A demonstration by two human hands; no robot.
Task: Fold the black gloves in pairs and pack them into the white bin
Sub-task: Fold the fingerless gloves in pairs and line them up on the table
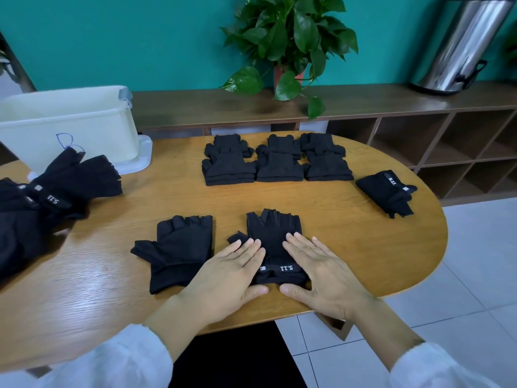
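A: Where is the glove being worked on?

B: A black fingerless fabric glove [272,236] with a "5.11" wrist strap is laid flat near the front edge of the rounded wooden table [349,233]. It is pressed from both sides: the left hand [223,278] and the right hand [321,273] are spread flat, fingers straight, thumbs at the cuff. Nothing is gripped.

A: And the container?

B: The white plastic bin [70,121] is set on its lid at the table's back left. Its contents cannot be seen.

A: Other gloves?

B: 1 flat black glove [176,250] lies just left. 6 folded stacks [277,159] are ranged behind, 1 folded pair [389,191] at the right, and an unsorted heap [42,200] at the left.
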